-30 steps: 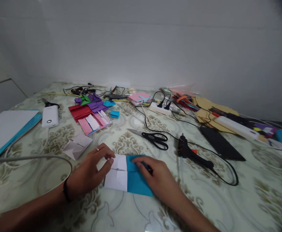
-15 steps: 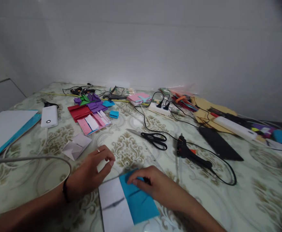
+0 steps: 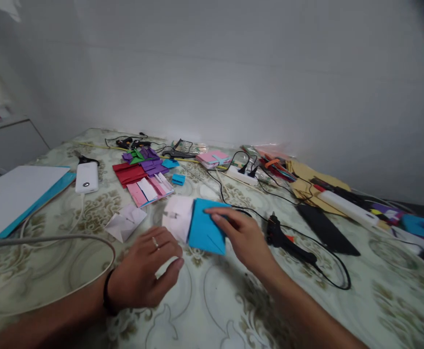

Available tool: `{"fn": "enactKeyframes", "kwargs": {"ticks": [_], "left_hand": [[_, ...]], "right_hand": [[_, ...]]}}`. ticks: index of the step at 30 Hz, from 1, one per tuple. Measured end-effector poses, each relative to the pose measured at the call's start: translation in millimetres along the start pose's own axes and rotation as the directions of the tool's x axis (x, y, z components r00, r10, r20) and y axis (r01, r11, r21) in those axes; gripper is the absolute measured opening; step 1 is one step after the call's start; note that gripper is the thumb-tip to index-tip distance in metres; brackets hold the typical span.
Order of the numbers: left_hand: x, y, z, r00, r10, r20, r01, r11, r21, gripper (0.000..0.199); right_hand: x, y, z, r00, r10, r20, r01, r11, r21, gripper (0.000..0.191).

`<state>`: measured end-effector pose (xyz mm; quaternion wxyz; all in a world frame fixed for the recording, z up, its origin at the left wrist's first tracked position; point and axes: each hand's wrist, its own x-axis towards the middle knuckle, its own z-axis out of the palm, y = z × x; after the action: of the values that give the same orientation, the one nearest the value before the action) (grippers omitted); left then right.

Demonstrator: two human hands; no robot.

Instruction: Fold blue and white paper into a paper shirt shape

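A table with a glossy, pale green-and-gold floral cover (image 3: pixel 212 310) fills the lower frame. At the far left lies a stack of large white and blue flat sheets (image 3: pixel 19 194), probably set aside there so its broad area keeps out of the hands' way. Upper left of centre, red, purple, green and pink folded-paper pieces (image 3: pixel 129 173) lie grouped close together, perhaps to keep like things in one place.

Near the centre, the right hand (image 3: pixel 246 237) grips a flat, half-white, half-blue folded-paper piece (image 3: pixel 199 225) by its blue side, thumb and fingers closed on it; holding the edge seems to leave most of its face uncovered. The left hand (image 3: pixel 148 266), just below the white half, is loosely curled with thumb and fingers apart and nothing visible between them; whether its knuckles touch the paper I cannot tell.

Right of centre, a black pistol-shaped glue gun (image 3: pixel 288 240) lies on its side with slack cable, likely to stay within the right hand's reach. Left of centre lies a creased white folded-paper piece (image 3: pixel 124 222); above it, a white rectangular power bank (image 3: pixel 87 177). Smallest, a bright-blue folded-paper block (image 3: pixel 178 180) sits beside the coloured group.
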<state>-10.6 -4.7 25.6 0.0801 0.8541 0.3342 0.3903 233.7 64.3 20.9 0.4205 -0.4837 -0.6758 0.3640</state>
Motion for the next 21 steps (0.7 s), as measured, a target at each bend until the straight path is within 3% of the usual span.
{"fn": "enactKeyframes", "kwargs": {"ticks": [3, 6, 7, 8, 11, 15, 21], "left_hand": [[-1, -6, 8.9, 0.993, -0.015, 0.116, 0.009, 0.998, 0.057, 0.018], [3, -33, 9.8, 0.985, -0.162, 0.057, 0.144, 0.961, 0.238, 0.017], [5, -47, 6.3, 0.965, -0.261, 0.007, 0.243, 0.905, 0.348, 0.015], [7, -62, 1.2, 0.919, -0.389, -0.063, 0.375, 0.812, 0.448, 0.012], [7, -109, -16.1, 0.829, -0.526, -0.193, 0.541, 0.663, 0.518, 0.031], [-4, -148, -20.9, 0.757, -0.635, -0.156, 0.6, 0.579, 0.552, 0.032], [-11, -155, -12.0, 0.712, -0.694, -0.107, 0.615, 0.543, 0.571, 0.036]], "right_hand": [[50, -4, 23, 0.997, 0.023, 0.069, -0.033, 0.99, 0.14, 0.038], [98, 1, 57, 0.999, 0.012, 0.04, -0.018, 0.988, 0.156, 0.044], [111, 5, 68, 0.999, 0.015, 0.033, -0.02, 0.989, 0.147, 0.043], [121, 9, 78, 1.0, 0.022, 0.022, -0.024, 0.991, 0.133, 0.042], [140, 25, 97, 0.999, 0.032, -0.006, -0.032, 0.996, 0.078, 0.032], [144, 41, 100, 0.998, 0.056, 0.013, -0.056, 0.998, 0.012, 0.028], [152, 47, 89, 0.986, 0.095, 0.136, -0.087, 0.994, -0.062, 0.011]]}}
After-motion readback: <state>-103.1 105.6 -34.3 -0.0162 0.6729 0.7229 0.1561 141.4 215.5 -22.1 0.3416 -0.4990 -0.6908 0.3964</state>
